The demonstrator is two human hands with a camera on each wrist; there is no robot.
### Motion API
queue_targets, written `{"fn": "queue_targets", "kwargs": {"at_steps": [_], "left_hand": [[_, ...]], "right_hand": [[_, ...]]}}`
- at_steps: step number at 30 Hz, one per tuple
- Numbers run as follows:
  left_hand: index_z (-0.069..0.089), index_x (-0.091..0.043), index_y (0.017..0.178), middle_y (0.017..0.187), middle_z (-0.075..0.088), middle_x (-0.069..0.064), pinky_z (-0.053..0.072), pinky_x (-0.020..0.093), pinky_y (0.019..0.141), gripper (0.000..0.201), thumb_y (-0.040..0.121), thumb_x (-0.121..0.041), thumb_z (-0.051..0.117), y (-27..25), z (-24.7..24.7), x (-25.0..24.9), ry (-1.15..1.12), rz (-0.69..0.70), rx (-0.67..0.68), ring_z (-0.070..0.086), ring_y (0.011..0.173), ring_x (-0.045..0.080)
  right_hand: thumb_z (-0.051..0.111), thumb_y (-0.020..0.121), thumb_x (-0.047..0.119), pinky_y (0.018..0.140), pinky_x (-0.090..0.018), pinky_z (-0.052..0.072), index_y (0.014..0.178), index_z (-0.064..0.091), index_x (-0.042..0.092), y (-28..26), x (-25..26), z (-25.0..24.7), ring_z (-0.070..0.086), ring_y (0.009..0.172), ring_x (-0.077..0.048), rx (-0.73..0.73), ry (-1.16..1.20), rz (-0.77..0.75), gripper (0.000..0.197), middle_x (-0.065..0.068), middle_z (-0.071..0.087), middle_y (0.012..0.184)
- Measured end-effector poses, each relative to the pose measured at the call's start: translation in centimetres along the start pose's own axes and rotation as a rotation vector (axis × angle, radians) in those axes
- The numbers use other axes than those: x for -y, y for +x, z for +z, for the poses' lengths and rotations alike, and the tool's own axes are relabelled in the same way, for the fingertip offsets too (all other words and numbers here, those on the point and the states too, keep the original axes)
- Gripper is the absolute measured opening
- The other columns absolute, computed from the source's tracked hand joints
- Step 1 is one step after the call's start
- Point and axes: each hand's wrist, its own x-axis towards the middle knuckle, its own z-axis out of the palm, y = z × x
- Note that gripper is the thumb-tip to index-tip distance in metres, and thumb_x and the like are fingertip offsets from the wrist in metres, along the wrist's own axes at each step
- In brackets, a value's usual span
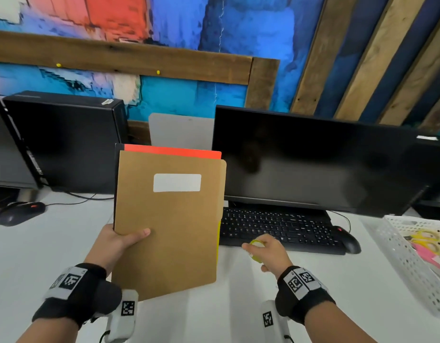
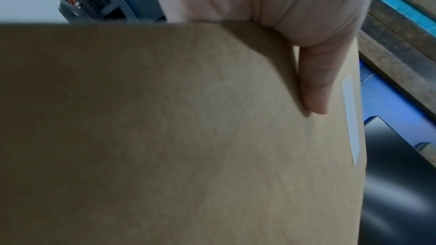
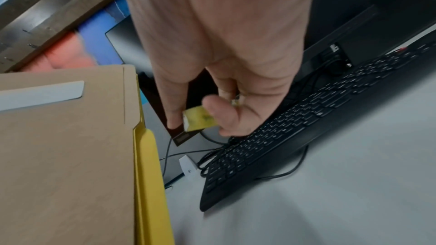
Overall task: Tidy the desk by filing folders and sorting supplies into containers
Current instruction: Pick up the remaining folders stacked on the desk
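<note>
Fingers of the left hand (image 1: pixel 117 240) wrap behind a stack of folders, thumb pressed flat across the brown folder (image 1: pixel 169 219) at the front. From the head camera, that stack stands upright above the white desk (image 1: pixel 35 251), with a red folder (image 1: pixel 173 151) peeking over the top, a yellow one (image 1: pixel 218 240) showing along the right edge and a black one at the far left. Over on the right, the right hand (image 1: pixel 266 251) curls round a small yellow-green roll of tape (image 1: pixel 256 243), just in front of the black keyboard (image 1: pixel 278 227). A dark monitor (image 1: pixel 313 157) sits behind the keyboard, a black mouse (image 1: pixel 350 240) beside it, and a white perforated basket (image 1: pixel 402 258) at the right edge holds yellow scissors (image 1: pixel 426 237) and pink bits. A black computer tower (image 1: pixel 65 139) stands at the left, a second mouse (image 1: pixel 18 212) near it. Behind it all, a wall painted blue and red, crossed by wooden planks.

Left wrist view now: brown card fills nearly everything, the thumb (image 2: pixel 316 81) lying straight on it near the white label (image 2: pixel 351 118).

Right wrist view: thumb and fingers pinch the yellow tape (image 3: pixel 199 119) above the keyboard's (image 3: pixel 295 122) left end. Cables trail over the grey-white desk (image 3: pixel 342 193), and the brown folder (image 3: pixel 66 146) with the yellow one (image 3: pixel 151 183) behind it stands close at the left.
</note>
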Motion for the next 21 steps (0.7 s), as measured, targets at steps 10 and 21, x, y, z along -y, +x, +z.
{"fn": "queue_targets", "kwargs": {"at_steps": [10,21], "left_hand": [[0.064,-0.006,0.09,0.087,0.068,0.012,0.05,0.031,0.069,0.016,0.076,-0.004,0.072,-6.7,5.7,1.4,0.023,-0.032,0.004,0.065,0.08,0.028],[0.065,-0.012,0.086,0.092,0.069,0.013,0.052,0.036,0.08,0.016,0.075,-0.006,0.075,-10.2,20.7,2.8,0.045,-0.013,0.141,0.066,0.082,0.028]], "right_hand": [[0.057,0.086,0.0,0.046,-0.024,0.036,0.091,0.052,0.003,-4.1,-7.2,-8.2,0.042,0.055,-0.017,0.081,0.45,0.141,0.008,-0.011,0.049,0.069],[0.048,0.088,-0.012,0.066,-0.031,0.057,0.125,0.041,0.001,-7.1,-11.7,-16.2,0.059,0.097,-0.036,-0.076,0.671,0.113,0.04,-0.025,0.049,0.12]]}}
